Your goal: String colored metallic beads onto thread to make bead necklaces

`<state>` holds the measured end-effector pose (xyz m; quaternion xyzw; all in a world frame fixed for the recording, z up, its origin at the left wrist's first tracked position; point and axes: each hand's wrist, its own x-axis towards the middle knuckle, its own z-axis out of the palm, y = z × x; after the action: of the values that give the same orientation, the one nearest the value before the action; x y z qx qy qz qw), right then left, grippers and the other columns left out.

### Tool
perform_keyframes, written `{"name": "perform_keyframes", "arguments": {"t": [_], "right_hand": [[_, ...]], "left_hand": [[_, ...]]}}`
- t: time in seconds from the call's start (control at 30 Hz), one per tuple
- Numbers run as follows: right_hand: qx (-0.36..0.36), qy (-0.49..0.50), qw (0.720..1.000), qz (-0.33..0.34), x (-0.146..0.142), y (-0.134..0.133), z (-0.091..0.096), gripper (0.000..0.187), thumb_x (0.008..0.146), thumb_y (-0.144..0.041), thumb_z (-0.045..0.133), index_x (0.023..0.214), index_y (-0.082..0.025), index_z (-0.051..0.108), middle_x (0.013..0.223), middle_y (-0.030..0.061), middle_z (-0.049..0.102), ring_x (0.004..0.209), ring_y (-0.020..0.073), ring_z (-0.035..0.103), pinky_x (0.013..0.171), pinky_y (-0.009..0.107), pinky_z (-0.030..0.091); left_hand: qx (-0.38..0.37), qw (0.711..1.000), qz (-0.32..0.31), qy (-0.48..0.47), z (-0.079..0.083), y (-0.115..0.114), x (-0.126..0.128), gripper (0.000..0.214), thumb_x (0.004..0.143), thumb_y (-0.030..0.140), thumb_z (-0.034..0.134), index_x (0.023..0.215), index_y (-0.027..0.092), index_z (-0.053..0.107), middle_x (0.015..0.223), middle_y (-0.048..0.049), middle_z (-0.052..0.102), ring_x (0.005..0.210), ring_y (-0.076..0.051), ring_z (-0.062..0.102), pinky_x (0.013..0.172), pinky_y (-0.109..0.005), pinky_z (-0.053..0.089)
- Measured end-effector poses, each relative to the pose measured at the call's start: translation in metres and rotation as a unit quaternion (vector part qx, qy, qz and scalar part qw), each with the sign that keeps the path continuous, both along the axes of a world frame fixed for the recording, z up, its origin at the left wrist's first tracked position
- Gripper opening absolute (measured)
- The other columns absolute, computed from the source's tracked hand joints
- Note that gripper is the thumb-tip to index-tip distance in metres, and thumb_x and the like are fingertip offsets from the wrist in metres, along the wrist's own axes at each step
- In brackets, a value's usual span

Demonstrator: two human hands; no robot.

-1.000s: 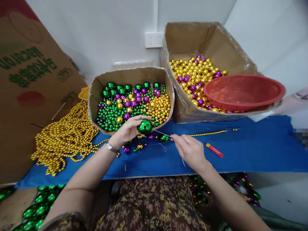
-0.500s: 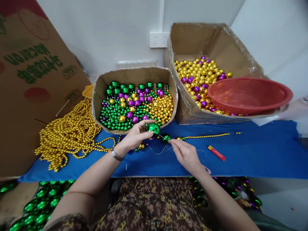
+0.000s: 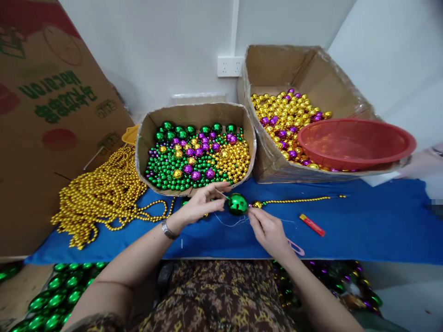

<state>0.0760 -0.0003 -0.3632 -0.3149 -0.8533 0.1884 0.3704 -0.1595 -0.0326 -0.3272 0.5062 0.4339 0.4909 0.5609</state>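
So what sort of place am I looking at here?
Probably a bead-stringing workspace, perhaps a small workshop: there are two open cartons of loose shiny beads, and gold bead strands heaped on a blue-covered table.

Small bead workshop, by the look: cut-down cardboard box (image 3: 194, 113) of loose beads (image 3: 198, 152), bigger carton (image 3: 280, 69) of gold and purple balls (image 3: 281, 110), heaped gold strands (image 3: 104, 189), handwork on a green ball (image 3: 238, 204) over blue-covered tabletop (image 3: 363, 230), plain wall (image 3: 166, 46) with socket plate (image 3: 230, 67), more green balls (image 3: 57, 297) massed below.
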Motion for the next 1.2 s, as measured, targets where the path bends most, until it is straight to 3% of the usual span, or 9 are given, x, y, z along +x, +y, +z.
{"name": "perform_keyframes", "arguments": {"t": [0.17,0.3,0.43,0.5,0.57,0.7,0.77,0.87,1.2], "right_hand": [[-0.002,-0.008,0.999,-0.044,0.011,0.003,0.001,0.018,0.097,-0.024,0.045,0.096,-0.019,0.062,0.083,0.0059,0.071,0.072,0.0174,0.069,0.070,0.027,0.054],[-0.001,-0.005,0.998,-0.059,0.012,0.004,0.001,0.017,0.097,-0.023,0.045,0.094,-0.019,0.061,0.080,0.0047,0.070,0.069,0.0162,0.067,0.069,0.026,0.052],[0.007,0.001,0.998,-0.060,0.011,0.004,0.001,0.016,0.097,-0.022,0.045,0.095,-0.019,0.061,0.080,0.0047,0.070,0.070,0.0159,0.067,0.068,0.026,0.051],[0.006,0.001,0.998,-0.066,0.013,0.003,0.001,0.016,0.097,-0.022,0.045,0.096,-0.019,0.060,0.082,0.0050,0.070,0.070,0.0160,0.067,0.069,0.026,0.052],[0.002,-0.001,0.997,-0.074,0.015,0.003,0.000,0.016,0.096,-0.022,0.045,0.096,-0.019,0.061,0.081,0.0050,0.070,0.070,0.0162,0.067,0.069,0.026,0.052],[-0.004,-0.002,0.996,-0.084,0.017,0.002,-0.001,0.017,0.096,-0.023,0.045,0.093,-0.019,0.062,0.079,0.0051,0.070,0.068,0.0169,0.067,0.069,0.026,0.052],[-0.007,-0.001,0.997,-0.082,0.016,0.001,-0.001,0.018,0.096,-0.024,0.045,0.094,-0.020,0.062,0.079,0.0052,0.071,0.068,0.0170,0.068,0.069,0.027,0.053],[-0.002,0.003,0.997,-0.073,0.013,-0.001,-0.002,0.019,0.096,-0.023,0.045,0.095,-0.019,0.063,0.081,0.0056,0.072,0.069,0.0168,0.068,0.069,0.026,0.053],[0.045,-0.032,0.996,-0.066,0.013,-0.002,-0.003,0.020,0.097,-0.020,0.044,0.098,-0.019,0.064,0.085,0.0065,0.073,0.075,0.0175,0.070,0.070,0.027,0.053]], "left_hand": [[0.077,0.961,0.147,0.223,0.006,0.036,-0.024,0.025,0.086,0.034,0.061,0.104,0.017,0.068,0.095,-0.0089,0.070,0.080,-0.017,0.063,0.069,-0.028,0.049],[0.127,0.877,0.072,0.459,-0.003,0.073,-0.019,0.009,0.077,0.018,0.065,0.084,0.019,0.070,0.079,-0.0067,0.068,0.076,-0.021,0.061,0.072,-0.032,0.045],[0.117,0.827,0.032,0.549,-0.014,0.091,-0.002,0.011,0.072,0.007,0.060,0.072,0.017,0.066,0.068,-0.0090,0.062,0.080,-0.025,0.060,0.071,-0.033,0.044],[0.114,0.841,0.047,0.527,-0.015,0.091,0.001,0.012,0.072,0.007,0.060,0.073,0.017,0.066,0.069,-0.0084,0.062,0.080,-0.024,0.059,0.070,-0.032,0.043],[0.091,0.889,0.070,0.443,-0.012,0.085,0.000,0.009,0.074,0.014,0.063,0.080,0.018,0.068,0.072,-0.0062,0.063,0.076,-0.021,0.058,0.067,-0.030,0.043],[-0.035,0.991,0.102,0.073,0.001,0.064,-0.006,0.021,0.078,0.031,0.068,0.095,0.018,0.069,0.083,-0.0050,0.066,0.068,-0.013,0.057,0.052,-0.022,0.038],[-0.086,0.988,0.102,-0.076,0.007,0.052,-0.005,0.024,0.075,0.031,0.073,0.095,0.017,0.069,0.084,-0.0052,0.066,0.068,-0.012,0.058,0.050,-0.020,0.037],[-0.108,0.977,0.099,-0.158,0.010,0.040,-0.001,0.023,0.073,0.027,0.075,0.093,0.015,0.069,0.078,-0.0051,0.066,0.066,-0.011,0.058,0.049,-0.019,0.038],[-0.075,0.982,0.129,-0.116,0.008,0.029,0.005,0.023,0.072,0.029,0.078,0.090,0.016,0.069,0.070,0.0006,0.059,0.062,-0.009,0.056,0.047,-0.017,0.038]]}}
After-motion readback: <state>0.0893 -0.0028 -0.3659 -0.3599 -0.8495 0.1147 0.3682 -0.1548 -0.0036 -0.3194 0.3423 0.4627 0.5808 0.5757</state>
